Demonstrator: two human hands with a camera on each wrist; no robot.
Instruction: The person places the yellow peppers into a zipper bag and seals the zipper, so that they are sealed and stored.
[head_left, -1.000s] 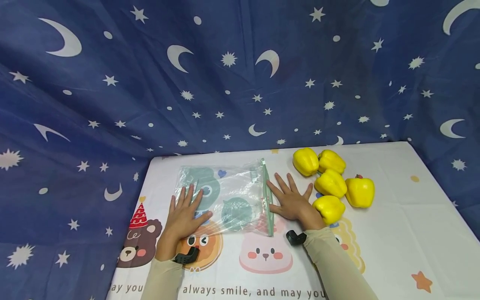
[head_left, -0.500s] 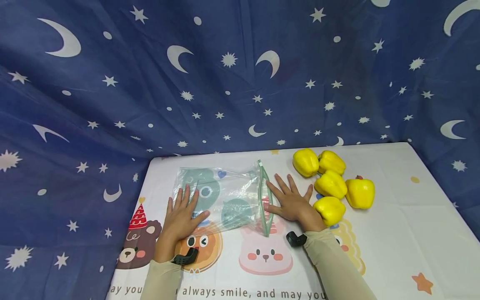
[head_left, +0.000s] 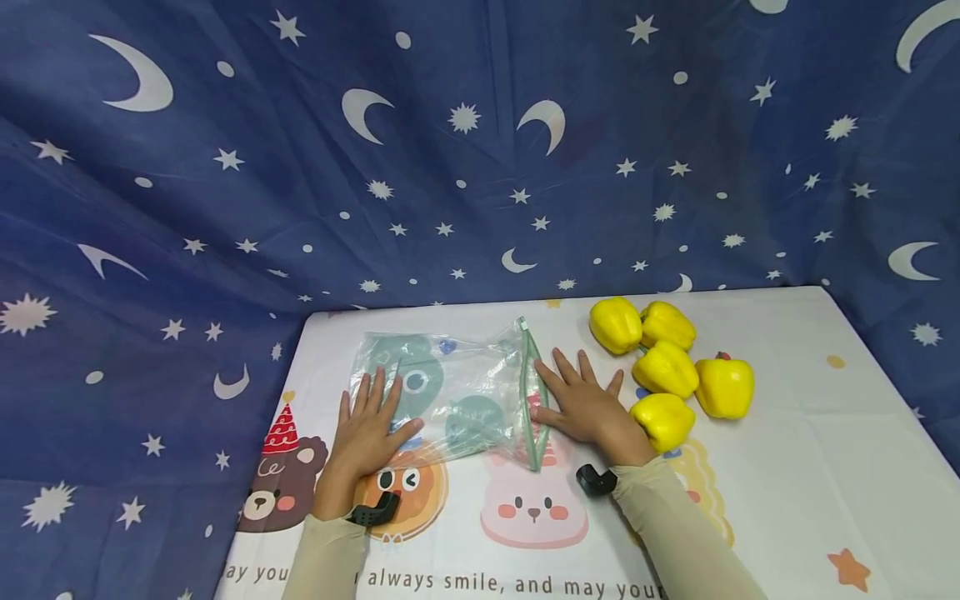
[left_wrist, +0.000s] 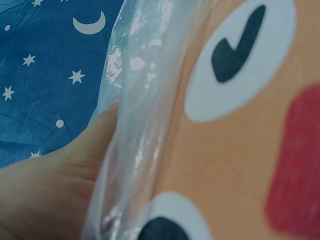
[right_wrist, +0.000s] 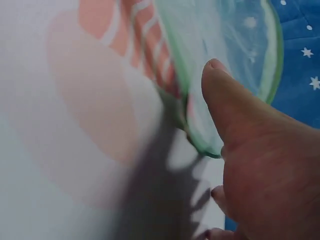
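A clear plastic zip bag (head_left: 483, 354) lies on its side on the table, its green-edged mouth (head_left: 523, 392) facing right with the two edges parted. On the bag's left part rests my left hand (head_left: 369, 433), fingers straight and spread. My right hand (head_left: 592, 408) is at the mouth with its fingers spread; in the right wrist view the thumb (right_wrist: 227, 97) reaches into the opening between the green edges. Just right of that hand sit several yellow bell peppers (head_left: 663, 368). The left wrist view has the bag's film (left_wrist: 145, 100) against the left hand.
A white cloth (head_left: 795, 467) printed with cartoon animals and lettering covers the table. Behind and to the left hangs a dark blue curtain (head_left: 420, 150) with moons and stars. Each wrist wears a black camera mount (head_left: 597, 481).
The green edges of the bag's mouth have come apart, having lain almost together a second ago. Both hands stay nearly where they were, and the peppers keep their places.
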